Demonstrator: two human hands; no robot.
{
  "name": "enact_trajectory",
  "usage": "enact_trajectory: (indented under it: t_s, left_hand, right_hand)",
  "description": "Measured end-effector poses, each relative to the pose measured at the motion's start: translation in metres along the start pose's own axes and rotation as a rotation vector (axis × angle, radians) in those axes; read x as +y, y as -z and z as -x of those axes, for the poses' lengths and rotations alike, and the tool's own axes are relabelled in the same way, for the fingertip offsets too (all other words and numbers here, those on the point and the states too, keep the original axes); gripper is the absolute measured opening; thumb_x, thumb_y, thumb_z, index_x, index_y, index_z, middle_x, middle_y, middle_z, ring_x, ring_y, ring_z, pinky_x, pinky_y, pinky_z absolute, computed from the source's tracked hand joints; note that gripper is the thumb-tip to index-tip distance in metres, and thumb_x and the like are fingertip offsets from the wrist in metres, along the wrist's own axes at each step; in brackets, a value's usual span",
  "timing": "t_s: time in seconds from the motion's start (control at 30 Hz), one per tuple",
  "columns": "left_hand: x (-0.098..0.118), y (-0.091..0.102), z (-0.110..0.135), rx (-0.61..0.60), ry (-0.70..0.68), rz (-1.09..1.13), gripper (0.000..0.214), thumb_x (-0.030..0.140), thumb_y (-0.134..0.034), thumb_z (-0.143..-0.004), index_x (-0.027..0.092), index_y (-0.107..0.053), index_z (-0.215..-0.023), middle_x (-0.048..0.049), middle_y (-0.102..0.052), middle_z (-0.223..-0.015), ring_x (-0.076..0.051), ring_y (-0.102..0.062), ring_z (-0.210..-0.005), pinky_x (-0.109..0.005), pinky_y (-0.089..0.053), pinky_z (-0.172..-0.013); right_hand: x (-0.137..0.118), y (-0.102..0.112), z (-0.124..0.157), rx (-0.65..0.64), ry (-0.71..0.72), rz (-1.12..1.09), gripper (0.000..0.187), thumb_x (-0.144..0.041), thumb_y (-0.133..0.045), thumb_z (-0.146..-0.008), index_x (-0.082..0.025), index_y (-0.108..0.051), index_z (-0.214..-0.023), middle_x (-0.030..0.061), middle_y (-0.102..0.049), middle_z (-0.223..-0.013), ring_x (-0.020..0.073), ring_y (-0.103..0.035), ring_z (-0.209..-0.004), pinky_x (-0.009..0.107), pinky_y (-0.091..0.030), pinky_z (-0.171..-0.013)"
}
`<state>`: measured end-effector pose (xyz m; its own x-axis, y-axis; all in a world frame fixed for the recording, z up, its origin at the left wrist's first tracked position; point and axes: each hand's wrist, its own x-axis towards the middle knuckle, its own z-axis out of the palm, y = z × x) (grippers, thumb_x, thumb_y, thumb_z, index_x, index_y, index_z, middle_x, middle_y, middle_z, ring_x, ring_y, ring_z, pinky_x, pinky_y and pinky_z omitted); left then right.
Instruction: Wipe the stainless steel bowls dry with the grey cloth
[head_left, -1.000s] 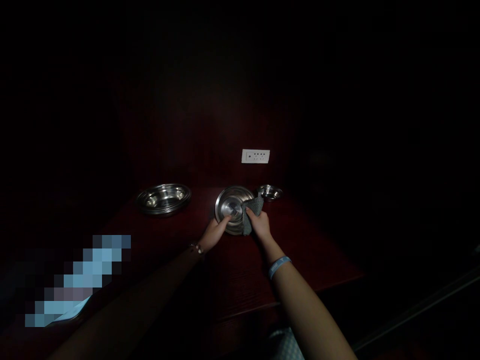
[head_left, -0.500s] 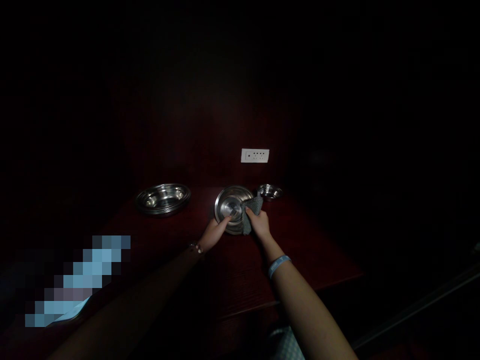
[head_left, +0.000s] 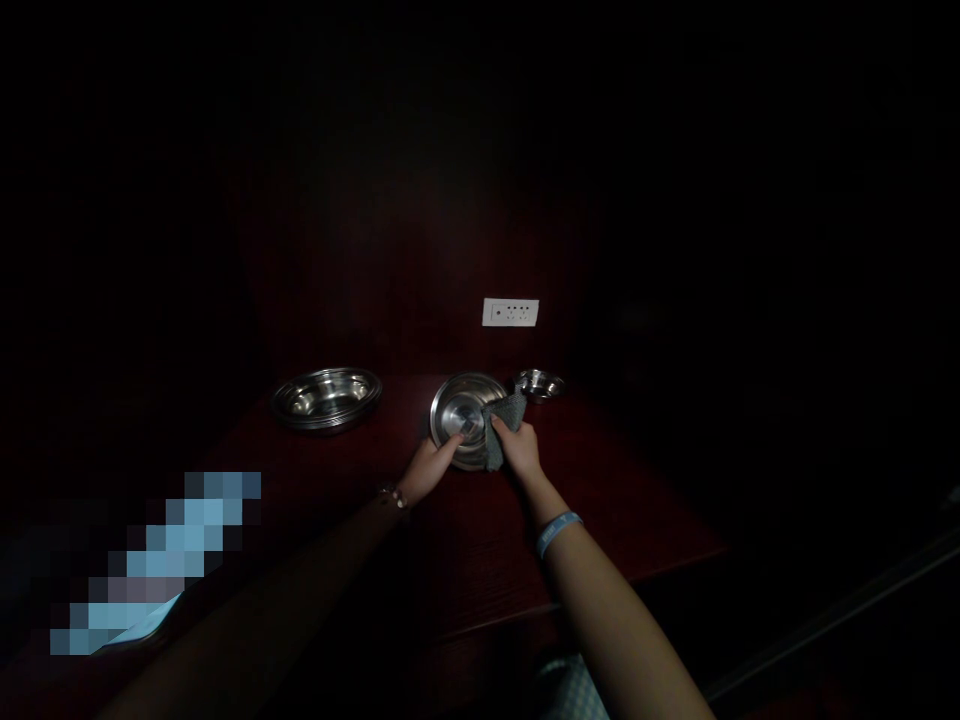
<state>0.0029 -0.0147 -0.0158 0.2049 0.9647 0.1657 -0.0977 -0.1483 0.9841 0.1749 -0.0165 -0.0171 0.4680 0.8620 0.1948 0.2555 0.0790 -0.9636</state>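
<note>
A shiny steel plate (head_left: 459, 405) is tilted up on edge over the dark red table (head_left: 615, 520), its hollow facing me. My left hand (head_left: 427, 467) grips its lower left rim, with fingers curled round the edge. A grey cloth (head_left: 504, 420) is pressed against the plate's right rim by my right hand (head_left: 517, 450), whose fingers are closed on it. A blue band sits on my right wrist and a bracelet on my left.
A stack of steel plates (head_left: 327, 396) lies on the table to the left. A small steel bowl (head_left: 540, 384) stands behind the cloth at the right. A white socket panel (head_left: 510, 312) is on the dark wall behind. The room is very dim.
</note>
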Motion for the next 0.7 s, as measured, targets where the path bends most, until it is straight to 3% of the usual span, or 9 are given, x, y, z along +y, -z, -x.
enact_trajectory:
  t_s: [0.7]
  left_hand:
    - [-0.0037,-0.0002,-0.0019,-0.017,-0.032,-0.019,0.036,0.032,-0.067,-0.08,0.015,-0.073,-0.111,-0.0096,-0.077,-0.118,-0.028,-0.069,-0.116,-0.04,-0.047,-0.11]
  right_hand:
    - [-0.0004,0.001,0.0003,0.001,-0.002,0.008,0.031,-0.043,-0.069,-0.074,-0.013,-0.074,-0.076,0.011,-0.078,-0.082,0.0254,-0.074,-0.082,0.03,-0.054,-0.072]
